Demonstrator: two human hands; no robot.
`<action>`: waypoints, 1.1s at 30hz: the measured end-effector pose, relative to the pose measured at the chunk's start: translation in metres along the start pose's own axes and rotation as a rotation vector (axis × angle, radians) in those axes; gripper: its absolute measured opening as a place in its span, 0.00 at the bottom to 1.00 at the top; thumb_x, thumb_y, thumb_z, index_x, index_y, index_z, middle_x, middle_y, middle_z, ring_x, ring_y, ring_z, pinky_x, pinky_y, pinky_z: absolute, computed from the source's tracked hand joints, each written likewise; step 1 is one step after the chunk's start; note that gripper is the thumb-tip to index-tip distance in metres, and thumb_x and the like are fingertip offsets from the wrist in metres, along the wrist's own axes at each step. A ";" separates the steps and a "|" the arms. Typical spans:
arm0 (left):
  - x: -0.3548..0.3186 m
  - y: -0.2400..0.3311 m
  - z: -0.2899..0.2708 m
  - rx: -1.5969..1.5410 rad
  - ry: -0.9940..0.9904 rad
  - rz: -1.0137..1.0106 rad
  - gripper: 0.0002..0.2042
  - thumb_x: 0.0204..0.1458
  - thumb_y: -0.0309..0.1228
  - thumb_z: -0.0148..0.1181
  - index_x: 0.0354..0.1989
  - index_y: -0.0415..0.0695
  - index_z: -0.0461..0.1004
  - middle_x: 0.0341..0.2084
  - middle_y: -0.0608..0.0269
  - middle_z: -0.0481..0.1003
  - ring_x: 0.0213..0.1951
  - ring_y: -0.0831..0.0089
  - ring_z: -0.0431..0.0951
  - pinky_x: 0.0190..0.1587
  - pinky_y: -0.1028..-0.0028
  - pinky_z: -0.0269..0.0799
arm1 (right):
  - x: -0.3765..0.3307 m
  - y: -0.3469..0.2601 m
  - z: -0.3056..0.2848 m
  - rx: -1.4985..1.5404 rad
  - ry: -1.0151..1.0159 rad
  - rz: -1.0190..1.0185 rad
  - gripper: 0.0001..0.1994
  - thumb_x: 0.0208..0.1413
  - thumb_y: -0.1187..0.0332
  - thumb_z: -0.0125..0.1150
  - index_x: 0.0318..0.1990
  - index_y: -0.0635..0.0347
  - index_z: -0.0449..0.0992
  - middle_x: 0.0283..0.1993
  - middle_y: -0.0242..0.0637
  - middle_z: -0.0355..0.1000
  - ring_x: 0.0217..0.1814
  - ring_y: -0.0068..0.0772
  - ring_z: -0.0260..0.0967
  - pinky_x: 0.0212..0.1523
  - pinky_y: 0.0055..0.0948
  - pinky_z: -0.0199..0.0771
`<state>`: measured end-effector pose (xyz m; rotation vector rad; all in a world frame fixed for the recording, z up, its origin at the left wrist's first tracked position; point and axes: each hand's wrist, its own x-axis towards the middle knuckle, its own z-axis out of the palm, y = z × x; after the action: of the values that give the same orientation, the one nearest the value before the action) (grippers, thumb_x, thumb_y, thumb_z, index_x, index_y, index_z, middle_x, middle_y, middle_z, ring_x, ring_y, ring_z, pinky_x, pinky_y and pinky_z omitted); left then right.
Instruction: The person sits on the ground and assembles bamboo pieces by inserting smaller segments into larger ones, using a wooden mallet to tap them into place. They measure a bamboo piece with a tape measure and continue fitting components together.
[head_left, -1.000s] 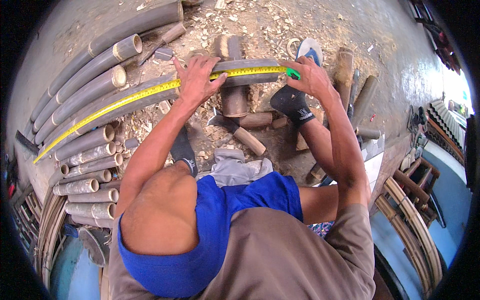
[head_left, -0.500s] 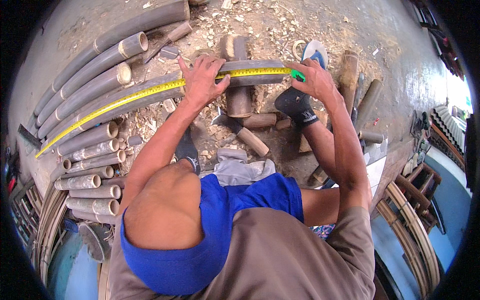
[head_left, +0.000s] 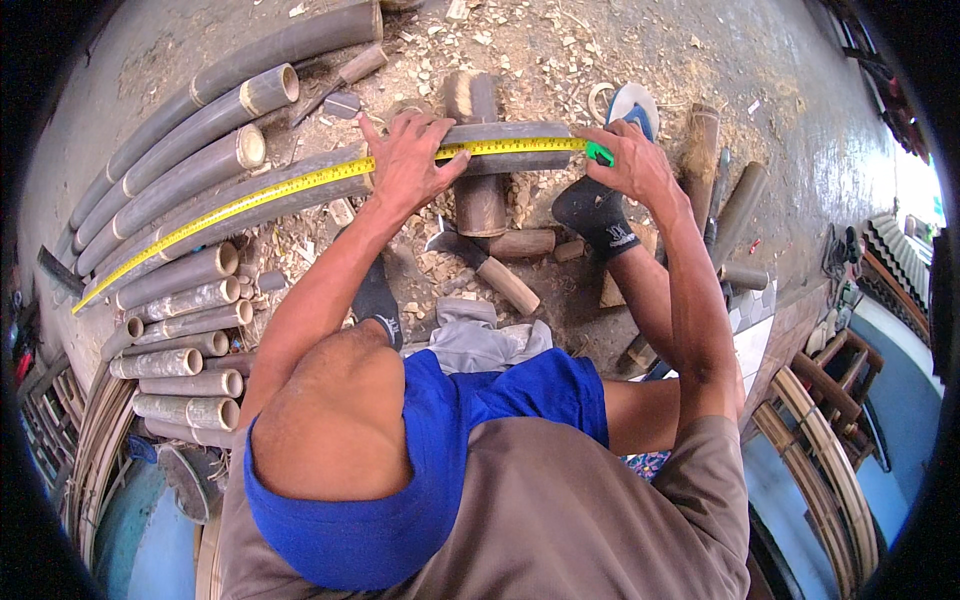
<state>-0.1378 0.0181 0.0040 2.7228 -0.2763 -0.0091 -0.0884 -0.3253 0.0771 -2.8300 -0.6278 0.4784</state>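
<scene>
A long grey-brown bamboo pole stretches from the far left to the centre, its right part resting across a short upright-lying log. Along its top runs a yellow tape from a green tape measure. My left hand straddles the pole, fingers over its far side and thumb out by the tape, gripping it. At the pole's right end, my right hand is closed around the tape measure, partly hiding it.
Several bamboo poles lie at the upper left, with cut pieces stacked below them. A wooden-handled blade lies between my feet. Wood chips litter the floor. More bamboo lengths lie at right, near a wooden stool.
My left thumb has slid slightly right along the tape. The hands, pole and tape otherwise stay nearly in place, with a very slight shift of the view.
</scene>
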 end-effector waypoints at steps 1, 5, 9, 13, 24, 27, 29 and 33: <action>0.002 0.002 -0.001 -0.003 -0.017 -0.003 0.28 0.52 0.55 0.65 0.58 0.53 0.78 0.59 0.63 0.74 0.66 0.61 0.67 0.68 0.21 0.27 | 0.000 0.000 0.000 -0.001 -0.004 0.005 0.24 0.51 0.55 0.64 0.59 0.38 0.79 0.45 0.50 0.74 0.54 0.54 0.75 0.54 0.50 0.78; 0.004 0.001 0.002 -0.018 -0.035 -0.005 0.29 0.52 0.55 0.65 0.58 0.53 0.78 0.58 0.62 0.75 0.65 0.62 0.69 0.68 0.21 0.27 | 0.000 -0.001 -0.001 0.000 -0.015 0.018 0.25 0.51 0.55 0.64 0.60 0.38 0.79 0.47 0.49 0.74 0.55 0.53 0.74 0.55 0.50 0.78; 0.004 0.002 0.001 -0.027 -0.034 -0.002 0.28 0.52 0.55 0.65 0.58 0.52 0.78 0.58 0.62 0.75 0.64 0.62 0.69 0.68 0.21 0.26 | 0.000 0.000 0.000 0.005 -0.016 0.027 0.25 0.51 0.55 0.64 0.60 0.38 0.79 0.48 0.48 0.74 0.57 0.52 0.74 0.55 0.49 0.77; 0.005 0.006 -0.005 -0.023 -0.068 -0.009 0.27 0.54 0.54 0.65 0.58 0.53 0.78 0.58 0.62 0.75 0.65 0.62 0.68 0.68 0.22 0.28 | -0.001 0.001 0.001 -0.004 -0.021 0.021 0.25 0.51 0.55 0.63 0.60 0.38 0.79 0.48 0.48 0.74 0.56 0.53 0.74 0.55 0.50 0.78; 0.012 0.012 -0.004 -0.044 -0.093 -0.030 0.27 0.53 0.54 0.65 0.57 0.53 0.79 0.59 0.62 0.75 0.65 0.63 0.69 0.68 0.22 0.28 | -0.001 -0.002 -0.001 -0.002 -0.018 0.028 0.26 0.52 0.55 0.63 0.61 0.37 0.78 0.48 0.48 0.74 0.57 0.53 0.73 0.56 0.49 0.77; 0.014 0.013 -0.003 -0.041 -0.116 -0.052 0.27 0.52 0.55 0.65 0.57 0.55 0.79 0.59 0.63 0.75 0.65 0.63 0.69 0.68 0.22 0.27 | -0.001 0.000 0.000 0.003 -0.043 0.042 0.26 0.52 0.55 0.63 0.61 0.37 0.78 0.50 0.47 0.74 0.58 0.52 0.73 0.57 0.49 0.77; 0.015 0.013 -0.005 -0.051 -0.139 -0.068 0.28 0.51 0.56 0.65 0.57 0.56 0.79 0.59 0.64 0.75 0.65 0.63 0.69 0.68 0.22 0.27 | 0.000 -0.001 -0.002 0.005 -0.047 0.042 0.26 0.52 0.55 0.64 0.61 0.37 0.78 0.50 0.47 0.74 0.58 0.51 0.73 0.57 0.48 0.77; 0.017 0.012 -0.004 -0.046 -0.163 -0.080 0.28 0.51 0.56 0.64 0.58 0.57 0.79 0.60 0.64 0.75 0.65 0.62 0.70 0.68 0.23 0.28 | -0.001 -0.003 -0.001 -0.013 -0.034 0.045 0.25 0.52 0.55 0.64 0.61 0.37 0.78 0.51 0.46 0.75 0.58 0.50 0.73 0.57 0.48 0.77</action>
<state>-0.1234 0.0056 0.0131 2.6888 -0.2098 -0.2574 -0.0899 -0.3229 0.0786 -2.8588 -0.5768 0.5331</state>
